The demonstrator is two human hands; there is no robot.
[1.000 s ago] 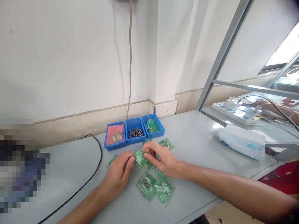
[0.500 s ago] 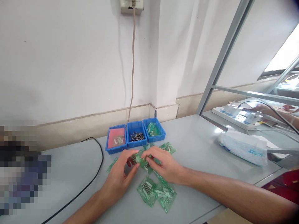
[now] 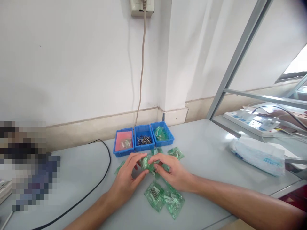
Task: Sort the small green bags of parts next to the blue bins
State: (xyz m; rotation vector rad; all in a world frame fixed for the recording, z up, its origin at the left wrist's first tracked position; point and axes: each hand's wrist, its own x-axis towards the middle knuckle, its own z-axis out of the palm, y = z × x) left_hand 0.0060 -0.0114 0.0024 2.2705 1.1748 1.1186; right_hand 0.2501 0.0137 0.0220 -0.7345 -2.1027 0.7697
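Several green plastic packets with small metal and white parts lie on the grey table; one [image 3: 154, 195] is in front of my hands, another [image 3: 176, 153] behind them. My right hand [image 3: 171, 171] pinches a green packet [image 3: 145, 162] between thumb and fingers. My left hand [image 3: 130, 175] is at that packet's left side, its thumb and fingers curved but apart. Behind the hands stand three blue bins: the left one [image 3: 123, 153] holds a pink sheet and a clear bag, the middle one [image 3: 144, 147] loose screws, the right one [image 3: 165, 142] green packets.
A black cable [image 3: 92, 189] curves over the table at the left. A white plastic-wrapped pack [image 3: 259, 156] lies at the right, near a metal frame [image 3: 240, 57] and a power strip [image 3: 249, 123]. The wall stands behind the bins.
The whole view has shifted, so the bins, packets and hands appear slightly farther right. Both hands stay around the same packet, which looks slightly turned between them.
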